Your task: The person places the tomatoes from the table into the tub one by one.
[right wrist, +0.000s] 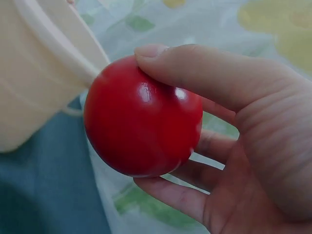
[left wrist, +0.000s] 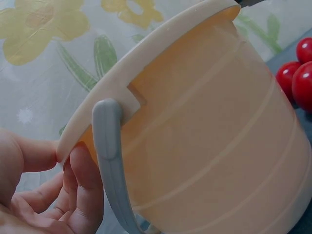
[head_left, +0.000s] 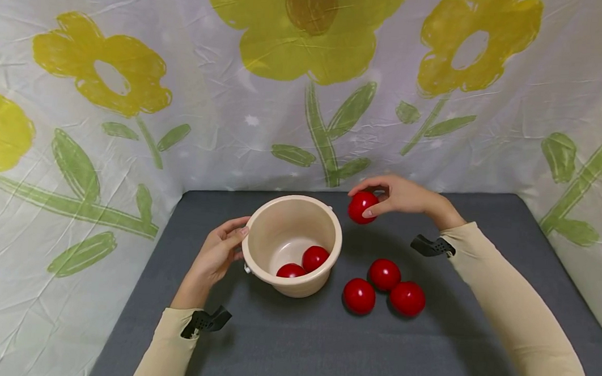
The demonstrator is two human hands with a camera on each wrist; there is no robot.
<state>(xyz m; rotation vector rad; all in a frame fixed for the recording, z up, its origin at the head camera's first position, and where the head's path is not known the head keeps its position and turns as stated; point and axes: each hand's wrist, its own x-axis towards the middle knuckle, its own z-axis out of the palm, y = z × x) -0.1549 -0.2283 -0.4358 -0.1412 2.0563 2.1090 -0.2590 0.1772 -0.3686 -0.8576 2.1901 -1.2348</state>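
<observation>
Flower-printed cloth (head_left: 211, 92) backs a dark grey tabletop (head_left: 282, 346). Held ball (head_left: 360, 208): glossy, red, apart from the bucket and to its right, gripped by the right hand (head_left: 403, 194) with the thumb set against the fingers. Its sheen suggests a smooth, rather slippery skin; it is probably light and stiff, and best held across its widest part. Bucket (head_left: 298, 290): cream, probably light plastic with a little give in the wall; the rim offers the surest hold. Here the left hand (head_left: 215, 257) pinches that rim between thumb and fingers, near the grey handle (left wrist: 111, 156). Inside, two red balls (head_left: 315, 258) lie on the bottom, side by side. Outside, to the right, three more balls (head_left: 359, 296) sit close together on the tabletop.
</observation>
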